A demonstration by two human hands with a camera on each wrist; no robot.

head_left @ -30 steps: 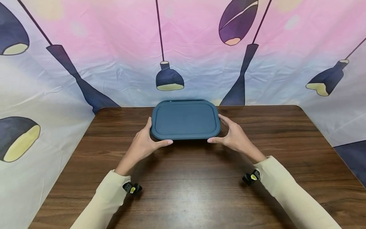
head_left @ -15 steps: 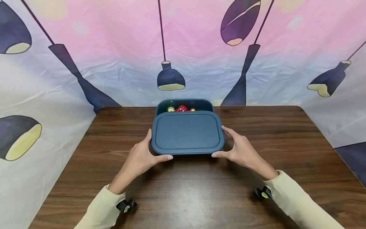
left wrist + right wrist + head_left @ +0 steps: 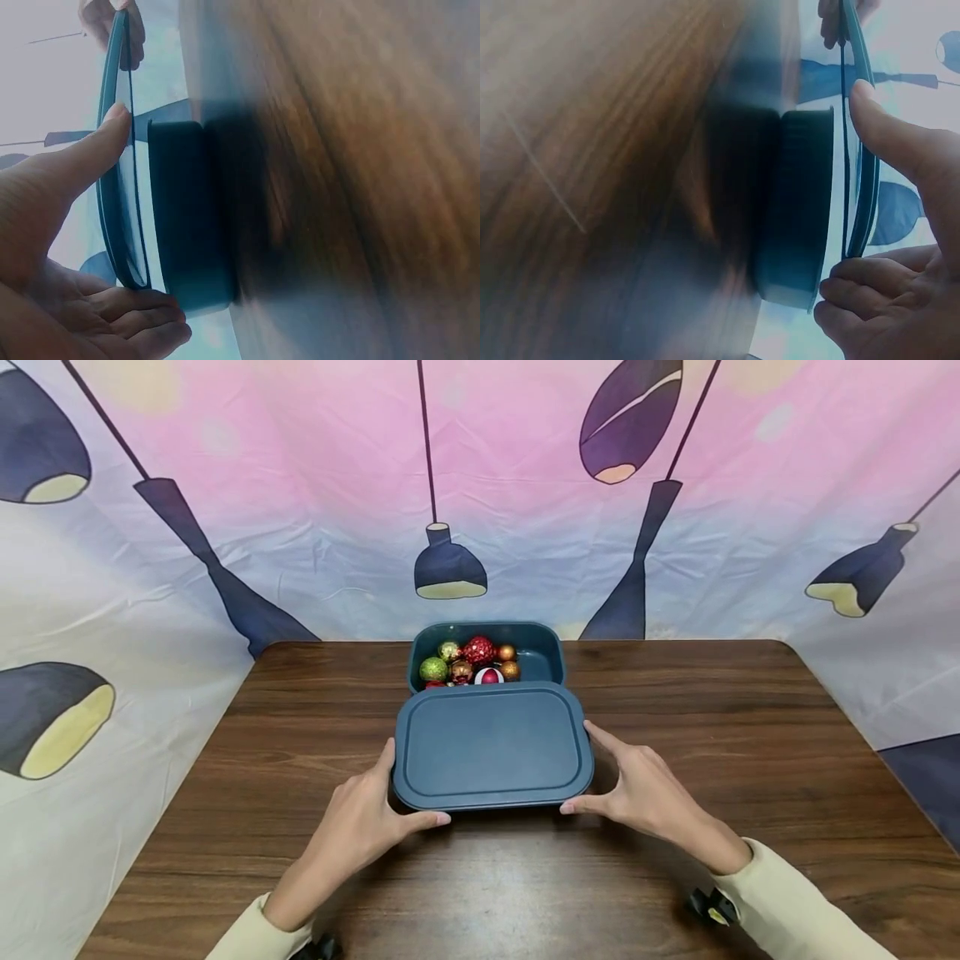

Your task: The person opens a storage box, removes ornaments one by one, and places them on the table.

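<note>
Both hands hold a blue rounded lid [image 3: 492, 745] by its two near corners. My left hand [image 3: 362, 827] grips the left side, thumb along the front edge and fingers at the side. On the right, my right hand [image 3: 647, 793] holds the lid the same way. Behind the lid stands a matching blue box [image 3: 542, 667] with several Christmas balls inside, among them a red one [image 3: 478, 651], a green one [image 3: 433, 669] and a white-and-red one [image 3: 489, 676]. The lid hides the box's front wall; in the left wrist view a gap shows between lid and box [image 3: 187, 217].
The brown wooden table [image 3: 750, 760] carries the box near its back edge. Behind it hangs a cloth [image 3: 337, 527] printed with lamps. Pale sleeves and small black wrist cameras [image 3: 712, 907] sit at the wrists.
Both hands have drawn the lid off the box and toward the person. The box's inside and the balls have come into view.
</note>
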